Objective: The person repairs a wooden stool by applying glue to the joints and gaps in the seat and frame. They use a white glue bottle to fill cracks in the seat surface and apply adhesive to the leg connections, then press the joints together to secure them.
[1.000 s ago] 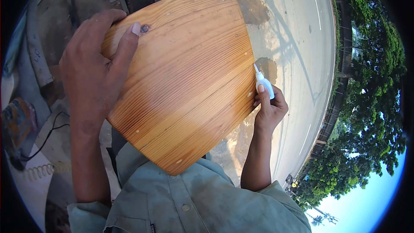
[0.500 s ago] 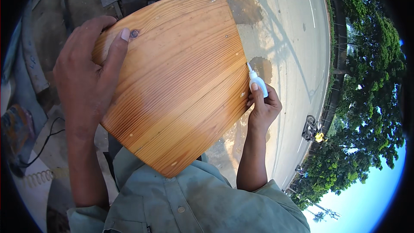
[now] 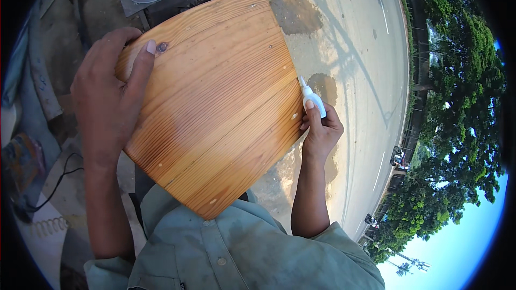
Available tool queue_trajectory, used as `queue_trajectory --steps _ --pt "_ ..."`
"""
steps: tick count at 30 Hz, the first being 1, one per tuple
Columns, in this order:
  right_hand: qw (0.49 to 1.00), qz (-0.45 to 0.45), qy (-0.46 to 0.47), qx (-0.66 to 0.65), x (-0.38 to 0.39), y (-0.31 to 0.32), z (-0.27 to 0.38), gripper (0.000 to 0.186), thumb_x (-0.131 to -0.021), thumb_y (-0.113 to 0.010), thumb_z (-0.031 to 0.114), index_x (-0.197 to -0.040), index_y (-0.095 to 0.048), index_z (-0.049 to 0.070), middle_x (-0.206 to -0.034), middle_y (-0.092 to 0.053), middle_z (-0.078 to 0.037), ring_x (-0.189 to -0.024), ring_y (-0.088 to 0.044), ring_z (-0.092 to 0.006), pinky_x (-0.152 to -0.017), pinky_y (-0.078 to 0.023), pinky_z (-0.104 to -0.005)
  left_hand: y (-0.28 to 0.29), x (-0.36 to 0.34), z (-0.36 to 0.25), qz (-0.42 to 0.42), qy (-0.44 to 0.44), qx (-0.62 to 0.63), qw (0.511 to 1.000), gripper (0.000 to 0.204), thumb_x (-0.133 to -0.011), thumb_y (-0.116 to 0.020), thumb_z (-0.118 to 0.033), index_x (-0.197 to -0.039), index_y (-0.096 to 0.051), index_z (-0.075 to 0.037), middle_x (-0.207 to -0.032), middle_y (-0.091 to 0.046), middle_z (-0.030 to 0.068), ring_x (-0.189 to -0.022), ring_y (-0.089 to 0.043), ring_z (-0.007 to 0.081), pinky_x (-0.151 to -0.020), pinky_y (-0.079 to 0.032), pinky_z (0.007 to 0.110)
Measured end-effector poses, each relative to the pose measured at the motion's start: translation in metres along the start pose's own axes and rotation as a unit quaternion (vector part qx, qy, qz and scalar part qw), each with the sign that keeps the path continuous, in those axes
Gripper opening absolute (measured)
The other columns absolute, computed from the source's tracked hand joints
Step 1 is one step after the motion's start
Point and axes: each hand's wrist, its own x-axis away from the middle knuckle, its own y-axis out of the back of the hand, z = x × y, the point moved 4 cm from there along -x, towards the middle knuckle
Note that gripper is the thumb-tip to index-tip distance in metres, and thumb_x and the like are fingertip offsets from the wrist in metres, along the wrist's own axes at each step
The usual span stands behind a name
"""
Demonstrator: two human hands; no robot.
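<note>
The left hand [image 3: 105, 94] clasps the likely stiff panel [image 3: 209, 107] before the shirt [image 3: 242, 258], and the right hand [image 3: 323, 133] pinches the bottle [image 3: 316, 106], likely light, squeezable and best held mid-body, at the panel's right edge.

Bright outdoor daylight. Past the right hand [image 3: 322, 129], to the right of its grip, the sunlit road [image 3: 371, 113] looks pale, crossed above the grip by thin, soft-edged shadows [image 3: 350, 49]. Well below and right of it, the sky [image 3: 457, 241] fades from blue to near white. Between both hands, a mild sheen lies on the wooden board [image 3: 215, 102], its grain crisp. Left of the left hand [image 3: 105, 96], the ground [image 3: 56, 37] is dimmer. Fisheye distortion curves the road; black fills the corners.
</note>
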Motion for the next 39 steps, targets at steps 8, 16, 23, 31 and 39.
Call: queue_trajectory --steps 8,16,23,31,39 --pt "0.994 -0.045 -0.009 -0.099 0.002 -0.002 -0.004 0.019 -0.091 -0.075 0.014 -0.100 -0.070 -0.002 -0.073 -0.064 0.000 -0.056 -0.053 -0.0021 -0.048 -0.039 -0.0176 0.002 -0.002 -0.006 0.022 -0.018 -0.026 0.999 0.029 -0.092 -0.064 -0.029 -0.107 -0.068 -0.004 -0.102 -0.070 0.0168 -0.095 -0.067 0.0355 -0.085 -0.051 0.044" --pt "0.967 -0.051 0.030 -0.246 0.018 -0.003 -0.001 0.018 -0.090 -0.075 0.008 -0.102 -0.065 -0.002 -0.088 -0.067 -0.003 -0.067 -0.057 -0.0039 -0.059 -0.045 -0.0180 0.000 -0.001 -0.005 0.032 -0.025 -0.060 0.997 0.033 -0.091 -0.063 -0.033 -0.106 -0.069 -0.004 -0.103 -0.070 0.0180 -0.097 -0.067 0.0365 -0.087 -0.051 0.046" --pt "0.979 0.017 0.078 -0.185 0.059 0.014 0.001 0.028 -0.086 -0.077 0.003 -0.111 -0.064 -0.001 -0.096 -0.067 -0.001 -0.082 -0.056 -0.0050 -0.076 -0.047 -0.0221 -0.003 -0.001 0.006 -0.015 -0.075 -0.006 0.997 0.026 -0.089 -0.065 -0.029 -0.102 -0.068 -0.006 -0.104 -0.068 0.0122 -0.102 -0.064 0.0320 -0.087 -0.051 0.044" --pt "0.967 0.126 0.159 -0.151 0.146 -0.021 0.072 0.034 -0.089 -0.074 0.002 -0.120 -0.061 0.000 -0.105 -0.065 -0.002 -0.088 -0.056 -0.0074 -0.079 -0.048 -0.0230 0.047 0.006 0.042 -0.077 -0.178 0.229 0.954 0.026 -0.083 -0.067 -0.011 -0.107 -0.062 -0.003 -0.116 -0.059 0.0140 -0.115 -0.054 0.0320 -0.103 -0.041 0.040" --pt "0.918 0.310 0.152 -0.193 0.267 -0.211 0.158 0.018 -0.093 -0.070 0.004 -0.107 -0.059 -0.001 -0.105 -0.062 -0.005 -0.091 -0.058 -0.0092 -0.081 -0.050 -0.0240 0.172 0.130 0.217 0.359 -0.030 0.276 0.891 0.036 -0.097 -0.064 -0.032 -0.117 -0.064 -0.002 -0.113 -0.068 0.0112 -0.104 -0.063 0.0208 -0.090 -0.050 0.036"
